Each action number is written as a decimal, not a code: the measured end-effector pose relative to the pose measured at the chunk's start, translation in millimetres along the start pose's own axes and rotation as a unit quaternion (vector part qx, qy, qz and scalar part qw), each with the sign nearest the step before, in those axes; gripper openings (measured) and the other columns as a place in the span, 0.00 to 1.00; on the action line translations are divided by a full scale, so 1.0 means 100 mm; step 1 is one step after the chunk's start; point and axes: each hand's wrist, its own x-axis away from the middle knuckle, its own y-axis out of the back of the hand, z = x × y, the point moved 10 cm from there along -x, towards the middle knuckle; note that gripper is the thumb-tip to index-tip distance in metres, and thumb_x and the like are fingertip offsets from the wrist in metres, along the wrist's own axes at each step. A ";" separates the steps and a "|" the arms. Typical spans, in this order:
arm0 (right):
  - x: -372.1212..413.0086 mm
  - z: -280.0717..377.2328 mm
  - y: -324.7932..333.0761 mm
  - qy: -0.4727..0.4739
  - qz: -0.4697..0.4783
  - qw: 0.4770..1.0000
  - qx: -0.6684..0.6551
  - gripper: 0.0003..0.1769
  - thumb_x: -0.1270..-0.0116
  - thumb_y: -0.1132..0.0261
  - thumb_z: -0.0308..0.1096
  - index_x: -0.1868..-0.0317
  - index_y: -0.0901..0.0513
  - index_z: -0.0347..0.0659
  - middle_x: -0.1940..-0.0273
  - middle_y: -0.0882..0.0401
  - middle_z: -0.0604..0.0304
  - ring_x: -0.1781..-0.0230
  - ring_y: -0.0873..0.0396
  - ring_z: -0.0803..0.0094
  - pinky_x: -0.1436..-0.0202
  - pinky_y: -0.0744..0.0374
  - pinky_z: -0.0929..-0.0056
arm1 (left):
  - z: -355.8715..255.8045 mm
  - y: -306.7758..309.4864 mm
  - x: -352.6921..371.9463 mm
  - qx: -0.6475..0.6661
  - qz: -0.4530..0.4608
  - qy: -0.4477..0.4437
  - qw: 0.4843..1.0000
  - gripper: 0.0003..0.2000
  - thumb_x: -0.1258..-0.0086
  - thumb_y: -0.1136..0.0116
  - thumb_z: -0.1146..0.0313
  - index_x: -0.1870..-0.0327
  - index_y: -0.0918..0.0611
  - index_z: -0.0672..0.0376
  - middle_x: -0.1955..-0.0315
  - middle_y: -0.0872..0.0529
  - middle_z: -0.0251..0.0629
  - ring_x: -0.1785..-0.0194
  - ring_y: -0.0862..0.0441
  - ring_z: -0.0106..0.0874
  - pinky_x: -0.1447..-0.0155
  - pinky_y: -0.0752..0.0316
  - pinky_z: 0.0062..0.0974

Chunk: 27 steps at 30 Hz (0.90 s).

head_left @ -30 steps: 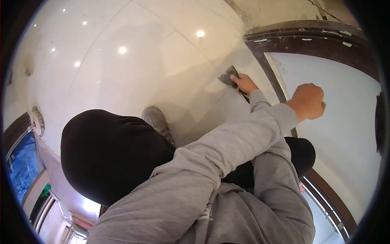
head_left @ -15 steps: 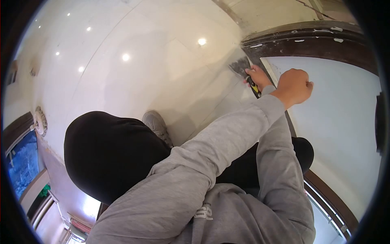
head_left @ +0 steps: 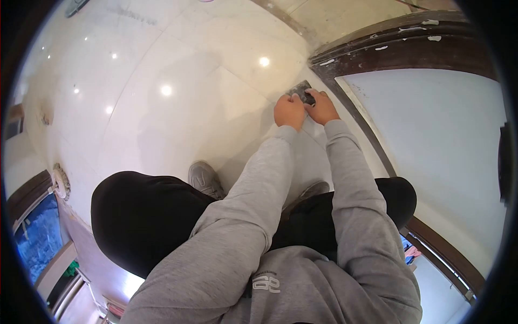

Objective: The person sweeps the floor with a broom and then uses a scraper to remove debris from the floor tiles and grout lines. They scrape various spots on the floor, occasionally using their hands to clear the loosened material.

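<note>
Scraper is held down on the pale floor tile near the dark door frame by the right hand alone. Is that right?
Not quite. The head view shows both hands on the scraper: the left hand and the right hand together hold it down on the pale floor tile near the dark door frame.

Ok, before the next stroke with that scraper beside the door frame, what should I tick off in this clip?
1. Two-handed grip: the left hand and right hand are both on the grey flat-bladed metal scraper. Ok.
2. Blade flat on the glossy cream floor tile: cannot tell, the hands cover most of it.
3. Gap between the blade and the dark brown wooden door frame: they are close, but whether they touch cannot be told.
4. Frame surface clean: not ok, white flecks show along it.
5. Footing: the grey shoe is planted on the tile. Ok.
</note>
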 end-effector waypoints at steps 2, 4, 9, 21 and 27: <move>-0.02 0.08 -0.03 -0.018 -0.032 0.999 0.013 0.25 0.33 0.34 0.42 0.36 0.22 0.49 0.46 0.23 0.39 0.50 0.19 0.44 0.43 0.22 0.57 | 0.11 -0.11 -0.01 0.015 0.018 0.025 0.999 0.19 0.32 0.43 0.53 0.63 0.16 0.64 0.64 0.12 0.53 0.55 0.15 0.49 0.49 0.23 0.41; -0.03 0.03 -0.08 -0.103 -0.021 0.994 0.037 0.24 0.30 0.39 0.45 0.35 0.21 0.52 0.51 0.21 0.38 0.51 0.19 0.43 0.44 0.21 0.55 | 0.11 -0.21 -0.03 0.029 0.036 0.051 0.998 0.19 0.33 0.44 0.52 0.60 0.16 0.62 0.61 0.12 0.52 0.53 0.15 0.49 0.46 0.23 0.42; -0.07 0.19 -0.22 -0.086 -0.005 0.995 -0.047 0.21 0.23 0.49 0.47 0.38 0.19 0.51 0.53 0.17 0.37 0.49 0.19 0.42 0.46 0.22 0.52 | 0.16 -0.32 -0.32 0.033 0.025 0.080 0.996 0.26 0.32 0.44 0.49 0.53 0.15 0.69 0.57 0.13 0.58 0.47 0.16 0.51 0.41 0.25 0.40; -0.72 0.43 -0.07 -0.122 -0.025 0.991 -0.047 0.23 0.23 0.54 0.45 0.52 0.17 0.38 0.53 0.15 0.42 0.48 0.19 0.42 0.44 0.22 0.50 | -0.05 -0.57 -1.35 -0.029 0.113 0.008 0.993 0.25 0.31 0.42 0.52 0.63 0.16 0.76 0.65 0.12 0.57 0.61 0.14 0.44 0.57 0.23 0.37; -0.70 0.30 -0.08 -0.173 -0.001 0.982 -0.070 0.22 0.27 0.48 0.47 0.49 0.15 0.41 0.48 0.17 0.42 0.45 0.20 0.44 0.42 0.23 0.54 | -0.12 -0.68 -1.46 -0.059 0.111 -0.022 0.992 0.22 0.38 0.43 0.56 0.65 0.15 0.73 0.63 0.13 0.59 0.57 0.14 0.47 0.52 0.23 0.39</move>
